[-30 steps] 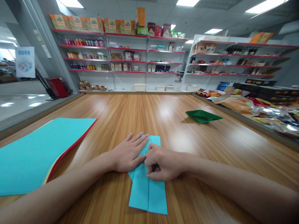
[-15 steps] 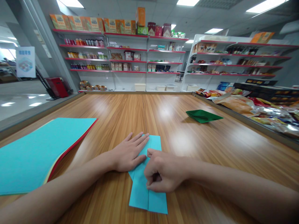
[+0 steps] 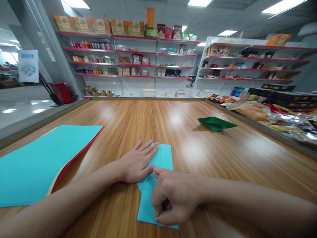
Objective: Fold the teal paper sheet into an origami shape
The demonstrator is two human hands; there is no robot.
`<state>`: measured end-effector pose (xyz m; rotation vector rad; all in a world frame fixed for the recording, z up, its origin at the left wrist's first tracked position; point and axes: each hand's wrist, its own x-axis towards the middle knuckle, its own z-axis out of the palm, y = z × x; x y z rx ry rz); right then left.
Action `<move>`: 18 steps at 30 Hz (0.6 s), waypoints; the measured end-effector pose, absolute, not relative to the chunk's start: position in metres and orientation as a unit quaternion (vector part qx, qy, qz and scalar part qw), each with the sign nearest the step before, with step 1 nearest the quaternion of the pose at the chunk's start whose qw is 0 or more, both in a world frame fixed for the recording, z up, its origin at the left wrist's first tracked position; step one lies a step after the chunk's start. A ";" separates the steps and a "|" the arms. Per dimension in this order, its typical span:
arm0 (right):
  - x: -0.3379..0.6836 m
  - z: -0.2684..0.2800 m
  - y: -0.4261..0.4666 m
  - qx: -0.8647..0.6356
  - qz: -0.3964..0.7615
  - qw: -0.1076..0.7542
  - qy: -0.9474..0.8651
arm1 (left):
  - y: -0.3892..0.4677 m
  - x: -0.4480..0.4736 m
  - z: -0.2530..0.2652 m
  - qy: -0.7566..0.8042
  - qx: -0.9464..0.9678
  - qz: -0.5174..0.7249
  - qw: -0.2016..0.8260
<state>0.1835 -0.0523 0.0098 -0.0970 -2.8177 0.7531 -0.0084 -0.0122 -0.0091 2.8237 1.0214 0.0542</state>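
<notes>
Right under your two hands lies the folded blue paper point(image 3: 146, 211), flat on the wooden table point(image 3: 121, 115). Your left hand point(image 3: 136, 162) is spread palm down, its fingers reaching across the far left part of the paper, with the thumb pointing in toward its middle. Your right hand point(image 3: 177, 195) is curled into a loose fist on the nearer part, covering much of its right side; you cannot tell from this view whether its fingertips pinch the sheet. A lengthwise crease shows at the far end of the paper, and a slanted corner juts out on its left, just below your left palm.

Counting what is around you: one folded blue paper is at your hands, one green folded paper point(image 3: 216, 124) sits well apart from them, farther off and to the right, and one paper stack point(image 3: 49, 158) lies on the left beyond your left forearm. The stack has a blue sheet on top and cream and red edges below; its sheets are too close to count. Past the table, five patterned orange boxes point(image 3: 100, 25) line the top shelf on the left, and four pale tubs point(image 3: 149, 93) stand along the bottom level.
</notes>
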 end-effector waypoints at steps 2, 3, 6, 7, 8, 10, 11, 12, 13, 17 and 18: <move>0.184 0.008 -0.052 -0.029 0.265 0.123 -0.956 | -0.012 -0.009 -0.009 0.338 0.939 0.016 0.067; 0.184 0.007 -0.051 -0.028 0.269 0.127 -0.954 | -0.012 -0.009 -0.008 0.338 0.939 0.016 0.066; 0.184 0.006 -0.054 -0.028 0.283 0.126 -0.951 | -0.012 -0.008 -0.007 0.339 0.939 0.015 0.065; 0.184 0.005 -0.056 -0.027 0.289 0.121 -0.949 | -0.012 -0.008 -0.007 0.340 0.938 0.014 0.065; 0.183 0.005 -0.058 -0.023 0.294 0.115 -0.949 | -0.012 -0.008 -0.007 0.341 0.938 0.013 0.066; 0.181 0.003 -0.063 -0.006 0.299 0.108 -0.948 | -0.013 -0.008 -0.007 0.342 0.937 0.011 0.068; 0.180 0.002 -0.065 0.002 0.297 0.105 -0.949 | -0.013 -0.008 -0.007 0.342 0.937 0.010 0.069; 0.179 0.001 -0.066 0.004 0.296 0.105 -0.949 | -0.013 -0.009 -0.007 0.342 0.937 0.009 0.070; 0.179 0.000 -0.065 -0.002 0.299 0.104 -0.949 | -0.013 -0.009 -0.007 0.342 0.937 0.007 0.070; 0.181 -0.006 -0.053 -0.088 0.353 0.142 -0.921 | -0.013 -0.010 -0.007 0.339 0.938 0.005 0.070; 0.182 -0.007 -0.049 -0.100 0.362 0.164 -0.912 | -0.013 -0.010 -0.007 0.340 0.938 0.006 0.069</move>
